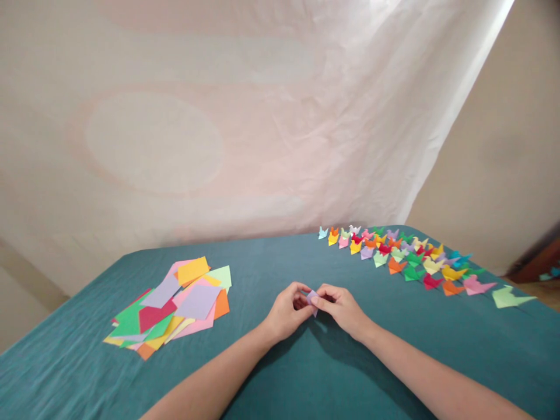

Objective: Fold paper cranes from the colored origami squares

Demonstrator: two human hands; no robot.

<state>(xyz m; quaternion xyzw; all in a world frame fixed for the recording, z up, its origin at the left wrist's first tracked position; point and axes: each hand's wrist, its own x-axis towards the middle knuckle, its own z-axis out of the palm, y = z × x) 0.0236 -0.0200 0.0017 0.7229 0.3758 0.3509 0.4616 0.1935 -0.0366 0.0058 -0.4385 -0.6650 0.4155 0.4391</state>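
A small folded piece of lilac paper (312, 296) is pinched between my two hands, just above the middle of the table. My left hand (289, 312) has its thumb and fingers closed at the paper's left side. From the right, my right hand (343, 306) grips it with the thumb laid across its front. Fingertips cover part of the paper, so its full folded shape is hidden.
Loose coloured paper sheets (192, 300) lie in an overlapping pile on the left. Rows of folded paper birds (398, 267) stand along the right side. A teal cloth (266, 262) covers the table, and a pale hanging sheet (245, 128) rises behind it.
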